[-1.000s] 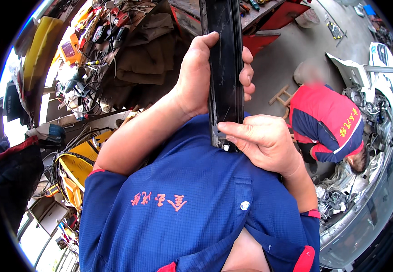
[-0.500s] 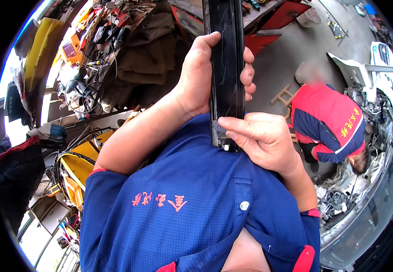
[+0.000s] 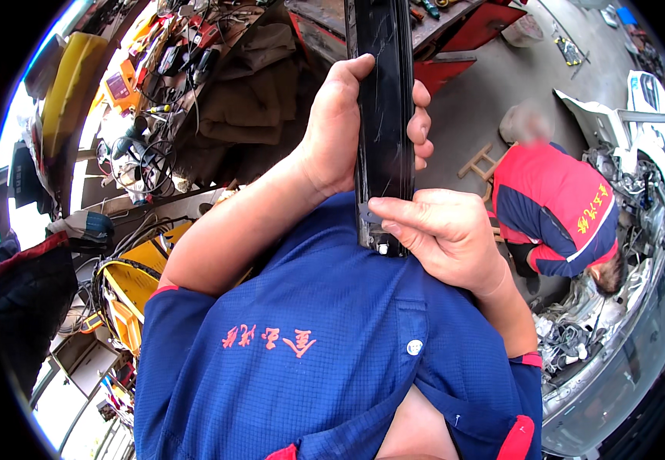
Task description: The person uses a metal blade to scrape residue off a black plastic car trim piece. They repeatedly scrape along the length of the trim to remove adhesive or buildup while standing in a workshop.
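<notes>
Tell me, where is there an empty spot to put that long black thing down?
The bare grey floor between the red bench and the crouching person in red looks open. The left side is crowded: tools and cables piled beside a brown cloth. Both the left hand and the right hand grip the black strip.

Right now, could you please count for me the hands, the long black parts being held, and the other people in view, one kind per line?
Hands of the wearer: 2, the left hand and the right hand
Long black trim strip, held by both hands: 1
Other person, in red and blue, bent by the white car: 1
Total: 4
</notes>
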Tool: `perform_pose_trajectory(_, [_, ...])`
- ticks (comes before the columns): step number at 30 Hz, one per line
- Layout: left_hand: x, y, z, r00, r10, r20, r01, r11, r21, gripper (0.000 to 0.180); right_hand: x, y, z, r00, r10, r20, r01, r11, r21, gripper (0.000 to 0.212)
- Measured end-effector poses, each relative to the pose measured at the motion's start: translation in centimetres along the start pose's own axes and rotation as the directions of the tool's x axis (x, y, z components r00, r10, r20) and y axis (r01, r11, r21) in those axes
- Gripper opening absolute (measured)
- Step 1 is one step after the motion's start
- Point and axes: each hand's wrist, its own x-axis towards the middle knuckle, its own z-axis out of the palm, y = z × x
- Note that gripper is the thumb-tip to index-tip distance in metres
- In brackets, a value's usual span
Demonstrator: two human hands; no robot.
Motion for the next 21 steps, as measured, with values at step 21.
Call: perform_pose_trajectory(21, [0.5, -0.3, -0.2, 1.0, -0.011, 0.015, 0.012, 1.0, -0.02, 0.067, -0.3, 0.0, -0.7, 0.996, 0.029, 0.082, -0.029, 1.0, 0.002, 0.03])
